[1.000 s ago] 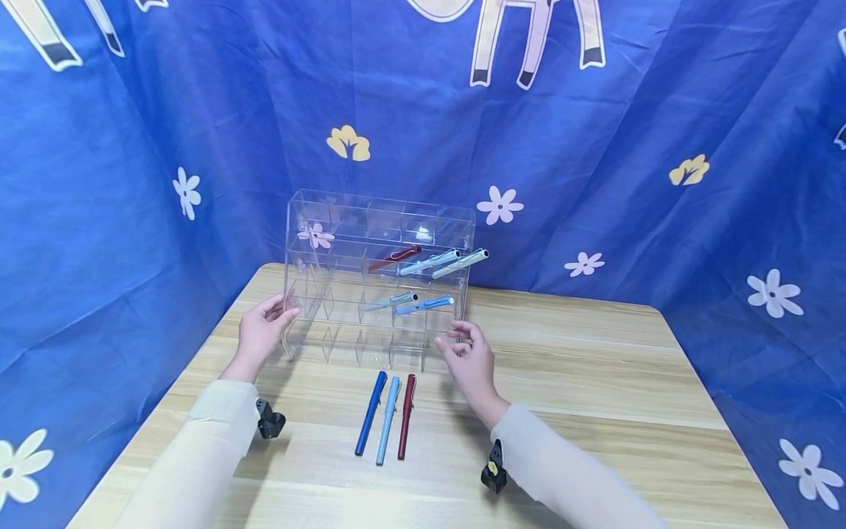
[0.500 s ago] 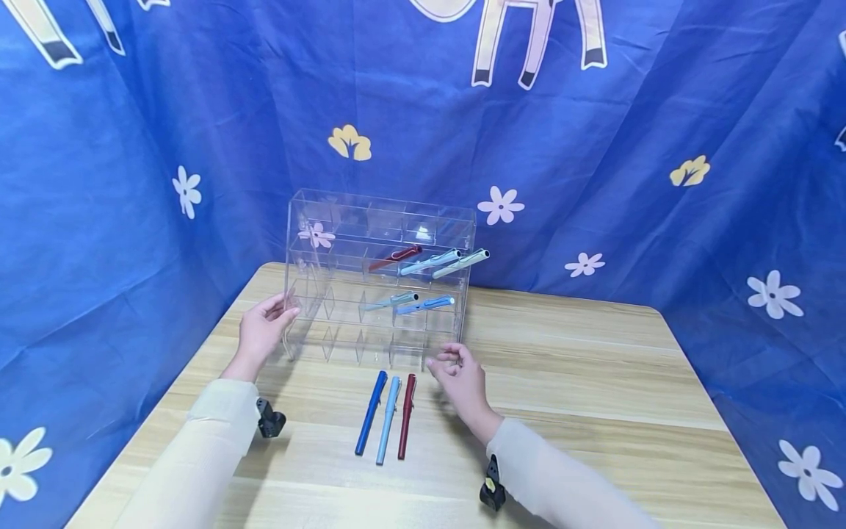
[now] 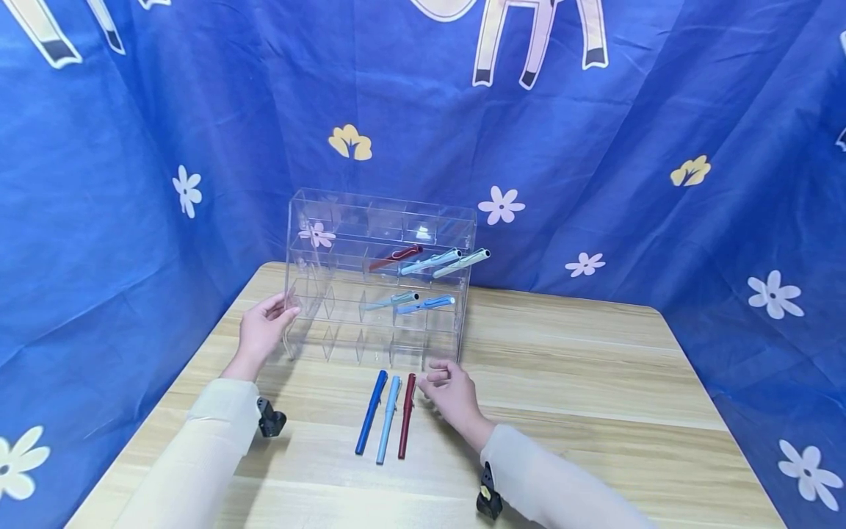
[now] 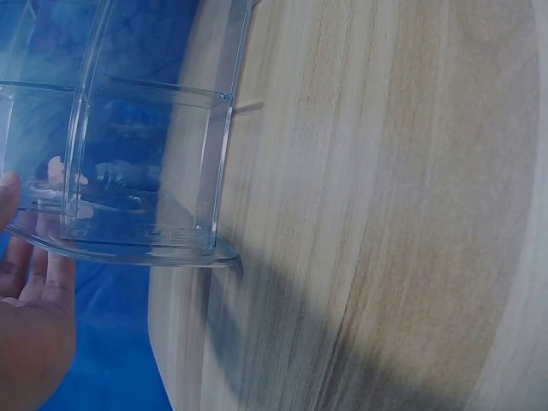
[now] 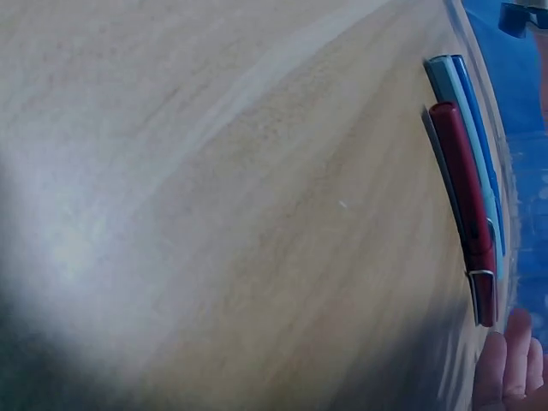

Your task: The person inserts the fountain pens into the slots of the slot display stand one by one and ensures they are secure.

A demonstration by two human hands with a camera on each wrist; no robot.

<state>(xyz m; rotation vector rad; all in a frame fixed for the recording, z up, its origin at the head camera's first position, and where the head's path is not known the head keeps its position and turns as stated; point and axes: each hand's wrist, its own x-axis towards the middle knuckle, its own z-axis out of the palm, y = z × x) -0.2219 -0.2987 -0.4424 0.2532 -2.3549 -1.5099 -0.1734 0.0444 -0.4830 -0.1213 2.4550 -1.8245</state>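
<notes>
A clear acrylic display rack [image 3: 373, 239] with several compartments stands on the table. My left hand [image 3: 261, 327] pinches its left side panel; in the left wrist view, the thumb and fingers lie on either side of the panel [image 4: 137, 254]. In front of the rack lie three pens side by side: dark blue [image 3: 371, 413], light blue [image 3: 388, 420] and dark red [image 3: 407, 416]. My right hand [image 3: 452, 397] is just right of the red pen's clip end, fingers loosely bent and holding nothing. The right wrist view shows its fingertips [image 5: 516, 355] beside the red pen [image 5: 462, 175].
Pens rest in the rack's right part: a red one [image 3: 396, 257], a light blue one [image 3: 431, 261] and a pale green one [image 3: 463, 263] on an upper tier, a grey-green one [image 3: 394, 300] and a blue one [image 3: 426, 305] below. Blue curtain [image 3: 581, 147] surrounds the wooden table [image 3: 595, 411].
My right hand has moved down and left, from the rack's lower right corner to the red pen's upper end. The left hand stays at the rack's side.
</notes>
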